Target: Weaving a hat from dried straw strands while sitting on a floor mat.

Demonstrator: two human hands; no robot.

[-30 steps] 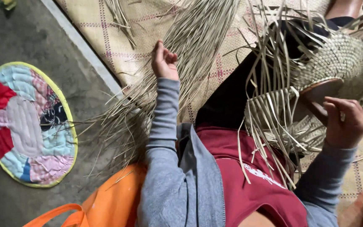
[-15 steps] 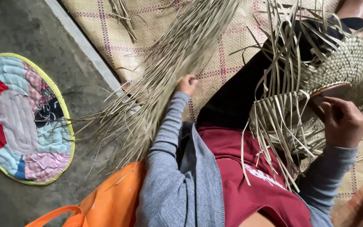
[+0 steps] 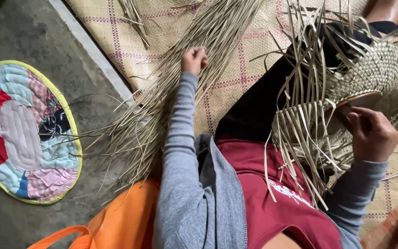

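Observation:
My left hand [image 3: 194, 60] reaches out over a long bundle of dry straw strips [image 3: 162, 110] lying on the woven mat, its fingers curled closed on some of the strips. My right hand [image 3: 371, 133] grips the edge of a half-woven straw piece [image 3: 374, 69] resting on my lap, with many loose strip ends [image 3: 300, 138] hanging off it. A round brown form shows under the weave next to my right fingers.
A woven mat with pink lines [image 3: 236, 78] covers the floor under me. On the grey concrete to the left lies a round patchwork cushion [image 3: 24, 133]. An orange bag [image 3: 116, 221] sits by my left side. A smaller tuft of strips [image 3: 134, 18] lies further up.
My left hand moved from the upper mat down onto the strip bundle and closed on strips. The right hand stays on the woven piece.

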